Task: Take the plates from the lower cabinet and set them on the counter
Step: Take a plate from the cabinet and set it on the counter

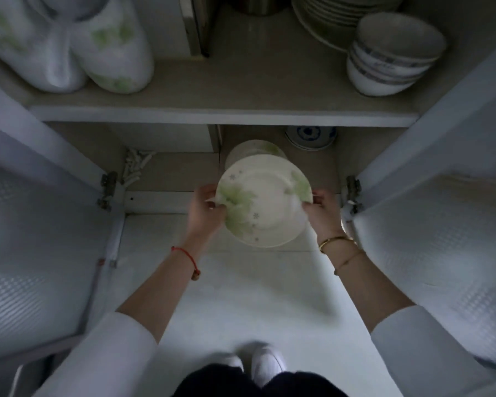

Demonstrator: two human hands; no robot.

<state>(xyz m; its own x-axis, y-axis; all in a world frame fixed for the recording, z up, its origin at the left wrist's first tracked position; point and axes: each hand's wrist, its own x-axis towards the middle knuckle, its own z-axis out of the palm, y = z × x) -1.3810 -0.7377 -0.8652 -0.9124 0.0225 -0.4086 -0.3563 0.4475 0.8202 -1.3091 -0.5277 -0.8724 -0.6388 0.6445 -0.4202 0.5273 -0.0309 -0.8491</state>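
White sleeves [118,345], pushed up my forearms. A red string bracelet [187,257] with a small bead circles my left wrist; two thin gold bangles [337,244] sit on my right. Dark trousers [258,382], white shoes [265,361].

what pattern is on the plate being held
Cream-white with pale green leaf or flower prints and tiny bluish star flowers on the plate; the head view shows it.
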